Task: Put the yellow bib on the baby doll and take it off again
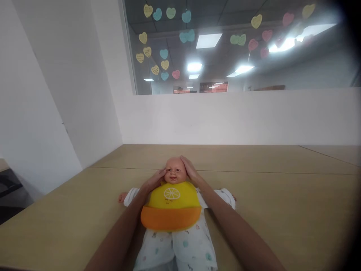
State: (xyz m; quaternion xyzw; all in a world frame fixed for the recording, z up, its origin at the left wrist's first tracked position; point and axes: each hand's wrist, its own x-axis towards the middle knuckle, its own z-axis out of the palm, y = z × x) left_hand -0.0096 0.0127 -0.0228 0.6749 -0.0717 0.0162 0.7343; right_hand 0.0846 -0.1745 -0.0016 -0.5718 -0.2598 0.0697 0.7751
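Note:
A baby doll [175, 167] lies on its back on the wooden table, head toward the wall and arms spread out. It wears a yellow bib [180, 195] with a citrus-slice print and an orange catch pocket [170, 219] along the bottom. White printed clothes [184, 244] cover its body and legs. My left hand [154, 180] presses against the left side of the doll's head, its fingertips partly hidden there. On the other side my right hand [190, 170] lies along the head with fingers reaching toward the crown. Between them, both hands hold the head.
The wooden table [282, 203] runs back to a white wall [239, 116], with a seam across it. Above is a window [214, 64] with heart-shaped paper notes. A dark object [12, 188] stands beyond the table's left edge.

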